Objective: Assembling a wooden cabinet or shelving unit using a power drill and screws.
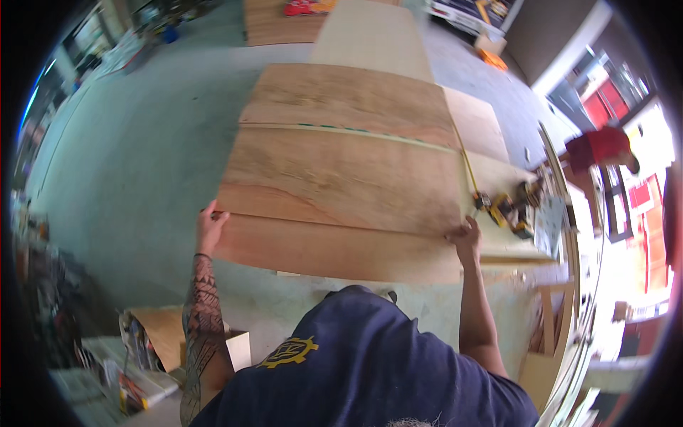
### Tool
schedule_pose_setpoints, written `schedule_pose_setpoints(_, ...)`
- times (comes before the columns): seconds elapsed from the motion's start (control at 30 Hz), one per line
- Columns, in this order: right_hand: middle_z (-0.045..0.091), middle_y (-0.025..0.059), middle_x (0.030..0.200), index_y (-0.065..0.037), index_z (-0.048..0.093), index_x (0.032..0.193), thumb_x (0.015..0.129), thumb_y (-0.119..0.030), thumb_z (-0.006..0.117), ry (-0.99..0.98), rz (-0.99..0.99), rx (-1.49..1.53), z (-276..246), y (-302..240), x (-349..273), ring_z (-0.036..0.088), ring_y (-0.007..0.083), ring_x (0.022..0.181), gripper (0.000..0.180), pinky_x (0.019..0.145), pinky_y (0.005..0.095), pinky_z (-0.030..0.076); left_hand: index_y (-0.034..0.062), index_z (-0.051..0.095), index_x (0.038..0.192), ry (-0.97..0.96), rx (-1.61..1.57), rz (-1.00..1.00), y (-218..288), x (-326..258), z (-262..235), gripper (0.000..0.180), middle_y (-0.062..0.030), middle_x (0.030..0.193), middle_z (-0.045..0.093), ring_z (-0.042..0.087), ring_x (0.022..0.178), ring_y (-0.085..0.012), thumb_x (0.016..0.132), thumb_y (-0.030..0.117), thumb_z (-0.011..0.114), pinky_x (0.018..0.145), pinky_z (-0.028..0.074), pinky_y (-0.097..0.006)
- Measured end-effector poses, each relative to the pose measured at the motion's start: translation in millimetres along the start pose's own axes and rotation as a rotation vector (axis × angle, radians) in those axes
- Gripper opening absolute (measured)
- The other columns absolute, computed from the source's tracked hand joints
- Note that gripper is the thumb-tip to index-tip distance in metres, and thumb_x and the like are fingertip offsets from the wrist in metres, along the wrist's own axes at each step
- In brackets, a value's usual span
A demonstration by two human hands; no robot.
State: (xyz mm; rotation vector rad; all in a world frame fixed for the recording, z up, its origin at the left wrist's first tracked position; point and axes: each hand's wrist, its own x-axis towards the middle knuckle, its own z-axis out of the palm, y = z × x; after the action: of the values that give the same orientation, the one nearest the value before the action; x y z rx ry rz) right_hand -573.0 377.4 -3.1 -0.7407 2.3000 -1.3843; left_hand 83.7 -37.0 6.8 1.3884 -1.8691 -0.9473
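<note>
A wide plywood panel [334,174] lies in front of me over other sheets, its near edge running between my two hands. My left hand [210,226] pinches that edge at the left corner, thumb on top and index finger raised. My right hand [465,240] grips the right corner with bent fingers. Nearer to me shows a strip of a lower plywood sheet [341,250]. Beyond the panel lies another plywood piece [348,96], with a pale gap between them. Right of my right hand, a tape measure [482,201] has its yellow blade stretched away along the panel's right side.
Yellow-and-black cordless power tools [506,212] rest on the pale board to the right. Long timber pieces [562,192] line the right side, where a person in red [601,148] bends over. Cardboard [160,334] lies at lower left. A vehicle [462,16] stands far back.
</note>
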Motion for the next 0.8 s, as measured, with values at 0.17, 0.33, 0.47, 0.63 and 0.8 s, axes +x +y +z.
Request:
schedule_pose_setpoints(0.17, 0.073, 0.0138, 0.111, -0.003, 0.052, 0.152, 0.066, 0.005, 0.091, 0.113, -0.068, -0.253, 16.7, -18.2, -5.2, 0.071, 0.0209, 0.099, 0.094, 0.085, 0.0352, 0.062, -0.0043, 0.058, 0.147, -0.007, -0.174, -0.039, -11.8, 0.8, -5.0, 0.056, -0.0085, 0.121, 0.072, 0.065, 0.108, -0.0161, 0.097, 0.013, 0.076, 0.096, 0.053, -0.032)
schedule_pose_setpoints(0.33, 0.075, 0.0156, 0.107, 0.002, 0.053, 0.15, 0.064, 0.003, 0.092, 0.189, -0.015, -0.294, 13.4, -25.3, -9.9, 0.074, 0.0239, 0.095, 0.094, 0.086, 0.038, 0.062, -0.006, 0.054, 0.151, -0.052, -0.206, -0.091, 3.1, 7.2, -0.2, 0.058, -0.0092, 0.131, 0.069, 0.062, 0.115, -0.0158, 0.1, 0.014, 0.074, 0.102, 0.05, -0.032)
schedule_pose_setpoints(0.47, 0.076, 0.015, 0.103, 0.005, 0.055, 0.145, 0.063, 0.002, 0.093, 0.177, 0.093, -0.226, 17.0, -51.2, -22.5, 0.075, 0.0277, 0.089, 0.09, 0.079, 0.0369, 0.062, -0.0037, 0.052, 0.154, -0.018, -0.293, -0.087, -5.6, 1.0, 1.2, 0.064, -0.0109, 0.139, 0.065, 0.061, 0.122, -0.0198, 0.1, 0.019, 0.077, 0.105, 0.05, -0.036)
schedule_pose_setpoints(0.63, 0.075, 0.0174, 0.117, 0.002, 0.058, 0.141, 0.07, -0.004, 0.09, 0.34, -0.048, -0.266, 32.4, -41.4, -43.1, 0.071, 0.0349, 0.107, 0.078, 0.095, 0.0418, 0.057, -0.0029, 0.047, 0.157, 0.063, -0.208, -0.184, -9.1, 0.2, 0.6, 0.069, -0.0141, 0.137, 0.064, 0.061, 0.121, -0.022, 0.1, 0.021, 0.077, 0.103, 0.051, -0.038)
schedule_pose_setpoints(0.8, 0.075, 0.0179, 0.121, 0.0, 0.061, 0.138, 0.078, -0.005, 0.084, 0.453, -0.083, -0.199, 31.6, -38.1, -56.0, 0.065, 0.0369, 0.12, 0.064, 0.107, 0.0443, 0.051, -0.0015, 0.046, 0.156, -0.005, -0.164, -0.169, -2.6, 10.5, 5.0, 0.068, -0.0137, 0.133, 0.063, 0.061, 0.117, -0.0232, 0.101, 0.023, 0.077, 0.101, 0.051, -0.038)
